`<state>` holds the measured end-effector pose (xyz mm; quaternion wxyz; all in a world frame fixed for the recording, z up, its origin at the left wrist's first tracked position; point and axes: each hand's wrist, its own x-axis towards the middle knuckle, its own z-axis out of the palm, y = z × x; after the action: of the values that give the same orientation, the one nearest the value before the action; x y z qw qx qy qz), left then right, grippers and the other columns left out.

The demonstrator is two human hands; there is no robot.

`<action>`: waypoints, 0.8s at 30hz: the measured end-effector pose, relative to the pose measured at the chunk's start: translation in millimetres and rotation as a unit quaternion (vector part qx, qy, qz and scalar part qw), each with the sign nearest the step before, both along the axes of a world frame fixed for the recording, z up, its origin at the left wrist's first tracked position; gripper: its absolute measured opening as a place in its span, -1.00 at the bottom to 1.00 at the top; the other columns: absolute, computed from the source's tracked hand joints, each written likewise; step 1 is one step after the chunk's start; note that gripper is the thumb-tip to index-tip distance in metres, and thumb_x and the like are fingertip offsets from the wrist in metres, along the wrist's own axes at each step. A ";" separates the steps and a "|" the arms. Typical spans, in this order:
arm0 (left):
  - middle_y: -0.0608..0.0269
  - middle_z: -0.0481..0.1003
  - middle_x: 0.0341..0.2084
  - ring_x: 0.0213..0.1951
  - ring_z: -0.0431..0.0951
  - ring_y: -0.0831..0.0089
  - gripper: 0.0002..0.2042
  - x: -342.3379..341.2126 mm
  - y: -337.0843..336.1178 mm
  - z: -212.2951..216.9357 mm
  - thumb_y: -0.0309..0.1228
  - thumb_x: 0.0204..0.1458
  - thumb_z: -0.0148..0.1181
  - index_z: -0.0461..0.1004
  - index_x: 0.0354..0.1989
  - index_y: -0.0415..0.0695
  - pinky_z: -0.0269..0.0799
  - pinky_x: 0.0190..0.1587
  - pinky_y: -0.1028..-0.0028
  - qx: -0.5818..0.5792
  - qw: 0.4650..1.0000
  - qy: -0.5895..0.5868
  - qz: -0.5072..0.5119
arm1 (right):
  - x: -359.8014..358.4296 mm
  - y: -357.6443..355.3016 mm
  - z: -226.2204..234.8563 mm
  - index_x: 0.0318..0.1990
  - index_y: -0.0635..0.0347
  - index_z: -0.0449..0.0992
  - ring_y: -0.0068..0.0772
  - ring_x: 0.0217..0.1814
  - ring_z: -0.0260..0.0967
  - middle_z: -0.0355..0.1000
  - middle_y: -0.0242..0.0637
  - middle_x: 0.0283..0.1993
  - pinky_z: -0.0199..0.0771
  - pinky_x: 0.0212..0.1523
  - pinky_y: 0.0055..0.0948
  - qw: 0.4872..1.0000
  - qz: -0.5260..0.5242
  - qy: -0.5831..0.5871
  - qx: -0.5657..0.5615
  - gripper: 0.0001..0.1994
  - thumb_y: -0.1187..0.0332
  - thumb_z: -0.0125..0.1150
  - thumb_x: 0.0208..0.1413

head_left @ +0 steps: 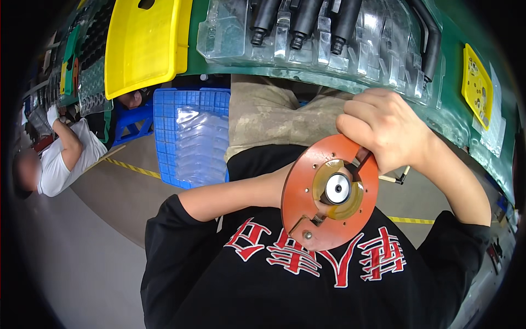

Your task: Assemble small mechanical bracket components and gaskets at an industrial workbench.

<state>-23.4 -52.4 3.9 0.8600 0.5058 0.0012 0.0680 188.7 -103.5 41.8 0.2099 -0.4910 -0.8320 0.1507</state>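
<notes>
One orange disc [296,211]: gripping far right rim with tightly curled right hand [381,126]; cannot tell left hand's hold behind disc; blue crate [163,131] at left, green bench [452,71] far.

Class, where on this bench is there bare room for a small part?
On the green bench, between the clear tray and the small yellow tray; also a narrow strip between the clear tray and large yellow bin. Crowded: the clear tray, with its black tubes.
</notes>
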 end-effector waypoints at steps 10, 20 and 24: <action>0.16 0.30 0.26 0.27 0.34 0.33 -0.37 -21.6 4.8 -28.7 -0.47 0.08 0.23 0.15 0.35 -0.15 0.28 0.32 0.37 -0.190 0.977 0.094 -0.010 | -4.6 -15.3 8.4 -0.36 0.17 0.32 -0.13 -0.50 0.35 0.39 -0.25 -0.45 0.39 -0.43 -0.31 0.993 -0.096 -0.023 -0.069 -0.74 0.49 0.23 -0.28; 0.17 0.18 0.36 0.35 0.24 0.31 -0.44 -73.6 11.2 -86.7 -0.27 0.31 -0.02 0.00 0.44 -0.03 0.10 0.44 0.31 -0.633 0.712 0.302 -0.035 | -5.7 -23.5 7.4 -0.32 0.19 0.33 -0.09 -0.52 0.37 0.40 -0.22 -0.49 0.38 -0.46 -0.27 0.972 -0.172 -0.077 -0.144 -0.72 0.53 0.21 -0.27; 0.16 0.18 0.36 0.35 0.25 0.33 -0.45 -69.1 7.4 -86.8 -0.24 0.32 -0.04 0.00 0.44 -0.02 0.09 0.44 0.32 -0.515 0.815 0.266 0.001 | -7.8 -25.7 5.4 -0.31 0.19 0.33 -0.07 -0.54 0.37 0.39 -0.21 -0.50 0.38 -0.48 -0.25 0.967 -0.189 -0.082 -0.150 -0.72 0.53 0.21 -0.26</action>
<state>-92.5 -45.1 -83.0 0.9607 -0.0130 0.2658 -0.0788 180.9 -129.1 47.2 0.0901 -0.6757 -0.7064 0.1906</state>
